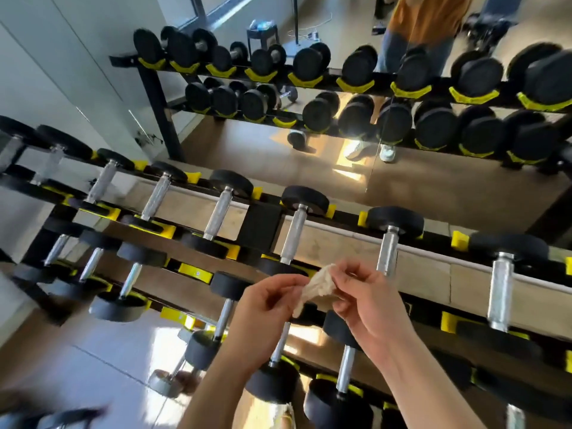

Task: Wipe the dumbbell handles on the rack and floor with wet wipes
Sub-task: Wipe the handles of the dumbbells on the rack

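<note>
A crumpled whitish wet wipe (315,287) hangs between both my hands above the rack. My left hand (263,308) pinches its left edge and my right hand (368,301) pinches its right side. Below them a black two-tier dumbbell rack (263,224) with yellow cradles carries black dumbbells with silver knurled handles. One upper-tier handle (294,236) lies just beyond the wipe, another (388,250) to its right. A lower-tier handle (224,317) runs beside my left wrist. A dumbbell (173,380) lies on the floor at lower left.
A wall mirror (340,168) behind the rack reflects the dumbbells, the floor and a standing person in an orange top. Light floor tiles (102,360) spread at the lower left. Something dark and blurred (62,416) lies at the bottom left corner.
</note>
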{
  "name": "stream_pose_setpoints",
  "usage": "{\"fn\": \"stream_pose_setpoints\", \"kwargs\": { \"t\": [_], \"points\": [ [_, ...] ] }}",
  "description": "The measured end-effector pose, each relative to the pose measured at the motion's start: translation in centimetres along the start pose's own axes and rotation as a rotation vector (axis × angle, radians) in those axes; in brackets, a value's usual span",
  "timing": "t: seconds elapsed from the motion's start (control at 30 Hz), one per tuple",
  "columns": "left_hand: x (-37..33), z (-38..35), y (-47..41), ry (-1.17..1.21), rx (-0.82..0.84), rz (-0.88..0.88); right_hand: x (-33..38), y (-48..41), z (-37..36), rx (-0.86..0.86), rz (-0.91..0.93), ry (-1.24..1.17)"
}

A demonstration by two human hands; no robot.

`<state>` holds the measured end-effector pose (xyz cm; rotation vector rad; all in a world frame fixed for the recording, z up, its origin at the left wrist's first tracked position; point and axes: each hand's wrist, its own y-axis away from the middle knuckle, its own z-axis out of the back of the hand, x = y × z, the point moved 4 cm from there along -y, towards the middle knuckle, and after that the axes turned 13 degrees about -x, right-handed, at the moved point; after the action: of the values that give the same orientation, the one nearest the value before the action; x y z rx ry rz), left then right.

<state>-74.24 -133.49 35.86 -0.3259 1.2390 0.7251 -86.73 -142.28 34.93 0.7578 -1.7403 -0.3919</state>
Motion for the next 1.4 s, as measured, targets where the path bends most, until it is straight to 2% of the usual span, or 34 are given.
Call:
{"fn": "stream_pose_setpoints", "kwargs": {
  "t": [0.07, 0.1, 0.2, 0.27, 0.4, 0.5, 0.57, 0.63, 0.77, 0.83, 0.87, 0.97, 1.03, 1.1, 1.2, 1.3, 1.4],
  "points": [
    [0.5, 0.2, -0.3, -0.216, -0.02, -0.093, -0.8, -0.5, -0.1, -0.072, 0.015, 0.005],
    [0.7, 0.2, -0.4, -0.224, -0.03, -0.099, -1.2, -0.7, -0.4, -0.092, 0.026, 0.011],
    [0.6, -0.2, -0.8, 0.024, 0.001, -0.013, -1.8, -1.4, -1.1, -0.115, 0.124, 0.131],
    [0.7, -0.8, -1.3, 0.091, 0.032, 0.025, -1.9, -1.9, -1.7, -0.087, 0.178, 0.206],
    [1.5, -0.6, -2.9, 0.107, -0.082, 0.042, -1.9, -3.2, -2.5, 0.08, 0.173, 0.304],
    [2.6, -0.5, -4.4, 0.024, -0.014, 0.0, -2.4, -4.3, -3.3, 0.173, 0.209, 0.487],
    [3.8, -0.6, -5.7, -0.157, -0.004, -0.092, -2.7, -5.5, -3.8, 0.06, 0.272, 0.538],
    [4.5, -0.4, -7.0, -0.277, -0.078, -0.165, -3.5, -6.9, -4.2, -0.088, 0.253, 0.485],
    [5.5, 0.1, -10.0, -0.182, -0.129, -0.083, -5.5, -9.6, -4.9, -0.333, 0.15, 0.219],
    [6.4, 0.3, -11.5, -0.181, -0.144, -0.02, -5.9, -10.6, -5.3, -0.409, 0.145, 0.222],
    [6.8, 0.3, -12.0, -0.189, -0.147, -0.022, -6.0, -11.0, -5.6, -0.379, 0.139, 0.266],
    [8.0, 0.0, -13.3, -0.17, -0.082, -0.105, -6.5, -11.5, -7.4, -0.11, 0.07, 0.346],
    [8.4, -0.1, -13.6, -0.185, -0.027, -0.212, -6.3, -12.2, -7.5, -0.067, 0.094, 0.399],
    [8.9, -0.2, -13.5, -0.207, 0.027, -0.286, -5.8, -13.8, -6.9, -0.118, 0.231, 0.522],
    [10.9, 0.2, -13.8, -0.358, 0.008, -0.218, -5.4, -17.3, -6.3, -0.209, 0.558, 0.864],
    [13.9, -0.1, -13.7, -0.588, 0.023, -0.146, -5.8, -19.5, -7.0, -0.132, 0.898, 1.144],
    [15.6, -0.7, -13.4, -0.582, -0.023, -0.178, -5.5, -20.8, -7.3, -0.135, 1.08, 1.238]
  ]
}}
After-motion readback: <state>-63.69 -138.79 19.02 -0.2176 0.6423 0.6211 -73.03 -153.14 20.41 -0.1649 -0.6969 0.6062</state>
